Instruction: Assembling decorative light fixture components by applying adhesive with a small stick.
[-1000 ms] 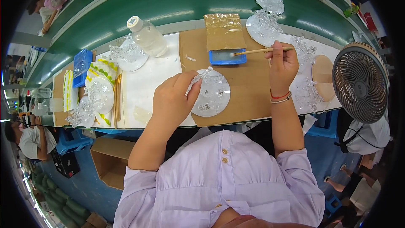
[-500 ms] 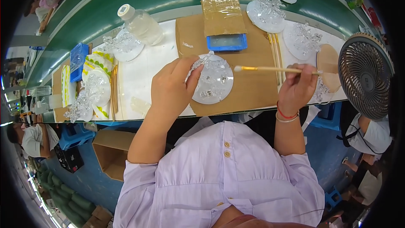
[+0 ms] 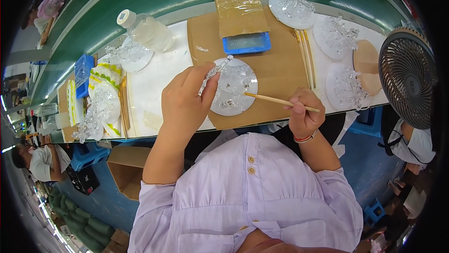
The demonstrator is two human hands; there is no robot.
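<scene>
Pale wood marks the change: the slim paintbrush with a light wooden handle (image 3: 276, 100), whose tip was in the blue rectangular tray of cloudy liquid (image 3: 247, 50) a second ago and in mid-air half a second ago, now has its tip over the right part of the round white disc carrying clear, glassy ornaments (image 3: 243, 106), at the centre of the frame. Whether bristles and surface touch is too small to tell. The work seems to have passed from loading the brush to applying it. The right hand (image 3: 306, 113), right of centre, is closed in a pen-like grip on the handle, its forearm rising from the lower right and the brush pointing leftward. The left hand (image 3: 189, 89), left of centre with its back upward, pinches a clear beaded sprig (image 3: 219, 68) between thumb and forefinger at the disc's upper-left edge, much as before.
</scene>
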